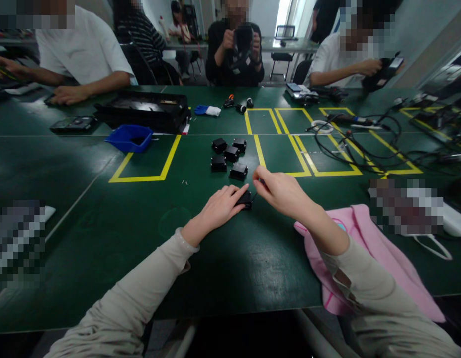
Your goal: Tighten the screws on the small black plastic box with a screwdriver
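Note:
My left hand (pixel 223 208) lies low over the table, its fingers and thumb holding a small black box (pixel 245 200) down on the green surface. Just right of it, my right hand (pixel 278 191) is closed in a pinch. A thin dark shaft seems to run from its fingertips towards the box's right side; the fingers hide most of it, so its kind is unclear. Beyond my hands sits a loose group of several similar black boxes (pixel 231 153) with small light bits at their sides. Two tiny screw-like pieces (pixel 184 182) lie left of the group.
A blue scoop-shaped bin (pixel 129 138) and a black tray-like case (pixel 144 112) stand at the left. Tangled black cables (pixel 379 144) spread on the right. Pink cloth (pixel 364 258) lies under my right forearm. Yellow tape (pixel 170 159) marks the table (pixel 230 268). Several people sit opposite.

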`<state>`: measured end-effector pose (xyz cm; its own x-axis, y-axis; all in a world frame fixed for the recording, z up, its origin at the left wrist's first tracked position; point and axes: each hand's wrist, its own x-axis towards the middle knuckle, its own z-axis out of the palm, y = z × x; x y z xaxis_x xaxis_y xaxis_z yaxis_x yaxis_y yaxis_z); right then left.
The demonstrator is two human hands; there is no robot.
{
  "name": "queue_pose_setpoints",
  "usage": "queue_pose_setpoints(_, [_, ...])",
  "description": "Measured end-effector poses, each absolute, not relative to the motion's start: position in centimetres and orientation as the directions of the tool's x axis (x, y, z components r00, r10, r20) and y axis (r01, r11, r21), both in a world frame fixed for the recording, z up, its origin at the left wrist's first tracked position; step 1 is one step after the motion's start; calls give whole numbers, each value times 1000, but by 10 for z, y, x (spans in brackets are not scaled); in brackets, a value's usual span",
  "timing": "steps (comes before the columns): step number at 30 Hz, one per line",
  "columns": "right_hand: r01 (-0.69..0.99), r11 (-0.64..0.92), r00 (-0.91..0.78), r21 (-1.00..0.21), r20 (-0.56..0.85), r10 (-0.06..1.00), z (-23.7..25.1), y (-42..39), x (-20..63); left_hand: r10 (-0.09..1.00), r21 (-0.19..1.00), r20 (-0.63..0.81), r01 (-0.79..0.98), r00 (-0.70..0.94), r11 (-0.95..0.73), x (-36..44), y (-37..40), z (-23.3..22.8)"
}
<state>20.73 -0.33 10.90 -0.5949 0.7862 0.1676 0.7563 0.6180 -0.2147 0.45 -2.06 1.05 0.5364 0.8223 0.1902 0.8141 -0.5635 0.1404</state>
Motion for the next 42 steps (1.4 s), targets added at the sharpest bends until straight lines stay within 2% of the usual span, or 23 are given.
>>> queue_pose_setpoints(4, [778,602,-586,-179,140,798,110,-3,206,821,143,192,812,538,-566,4,-21,11])
queue_pose_setpoints(10, [756,617,-599,-217,149,787,111,-5,206,826,145,178,816,535,-560,5,-20,12])
queue_pose_setpoints(17, [770,612,-595,-179,144,791,110,-4,206,824,133,186,818,535,-560,4,-20,10])
queue_pose_setpoints(23, [760,610,-591,-226,150,793,110,-5,206,828,139,189,820,529,-555,5,-21,10])
queue_pose_setpoints(29, [775,606,-591,-181,132,796,111,-4,206,824,142,187,816,534,-561,4,-21,11])
queue_pose_setpoints(35, [753,612,-597,-241,140,790,112,-5,206,826,139,191,818,530,-558,4,-21,11])
queue_pose_setpoints(42, [764,608,-592,-217,139,793,110,-4,206,827,145,181,817,533,-558,4,-20,10])
